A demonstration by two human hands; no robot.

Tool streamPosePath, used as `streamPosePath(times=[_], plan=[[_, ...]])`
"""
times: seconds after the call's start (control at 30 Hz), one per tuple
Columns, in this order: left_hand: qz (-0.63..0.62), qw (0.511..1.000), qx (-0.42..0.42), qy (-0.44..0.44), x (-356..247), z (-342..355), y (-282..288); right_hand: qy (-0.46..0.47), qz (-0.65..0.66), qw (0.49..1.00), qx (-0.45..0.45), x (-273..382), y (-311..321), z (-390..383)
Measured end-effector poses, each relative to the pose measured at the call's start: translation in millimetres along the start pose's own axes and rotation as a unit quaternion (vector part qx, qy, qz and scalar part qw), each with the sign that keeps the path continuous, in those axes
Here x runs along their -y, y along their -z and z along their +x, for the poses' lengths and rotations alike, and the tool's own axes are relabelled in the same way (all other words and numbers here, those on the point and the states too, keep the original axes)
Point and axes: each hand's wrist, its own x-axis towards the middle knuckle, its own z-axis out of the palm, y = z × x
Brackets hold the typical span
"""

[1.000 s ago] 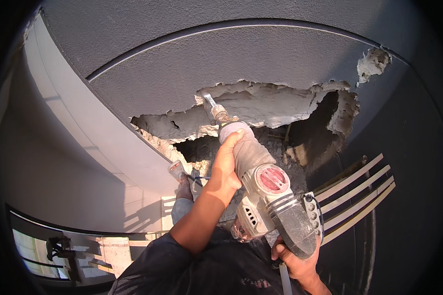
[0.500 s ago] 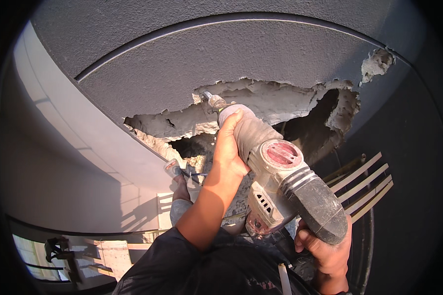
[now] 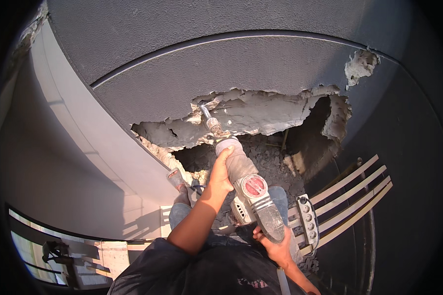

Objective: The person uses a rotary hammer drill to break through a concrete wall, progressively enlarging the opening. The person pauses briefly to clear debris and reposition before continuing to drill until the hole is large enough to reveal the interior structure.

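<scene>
A grey demolition hammer (image 3: pixel 248 189) with a red round cap points up and away from me. Its chisel bit (image 3: pixel 207 119) touches the broken edge of the grey plastered wall (image 3: pixel 221 69). My left hand (image 3: pixel 221 172) wraps the tool's front barrel, just behind the chuck. At the rear handle, my right hand (image 3: pixel 273 246) grips from below. A large ragged hole (image 3: pixel 261 142) in the plaster exposes rough concrete and a dark cavity behind the tool.
Rubble (image 3: pixel 261 162) lies below the hole near my foot (image 3: pixel 177 179). A white power strip (image 3: pixel 307 221) rests beside pale slats (image 3: pixel 349 196) at the right. A small chipped patch (image 3: pixel 360 64) marks the wall upper right. A white ledge (image 3: pixel 83 162) curves at the left.
The hammer has pushed forward and away from me, its bit now deeper against the broken plaster edge. Both hands kept their grip.
</scene>
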Motion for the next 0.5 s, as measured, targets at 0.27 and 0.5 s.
streamPosePath(times=[0.27, 0.5], plan=[[-0.011, 0.998, -0.061, 0.026, 21, -48, -2, -0.036, 0.043, 0.998, 0.01, 40, 16, -37], [-0.017, 0.999, -0.046, -0.016, 6, -90, -53, -0.012, 0.023, 0.999, 0.025, 76, 23, -53]])
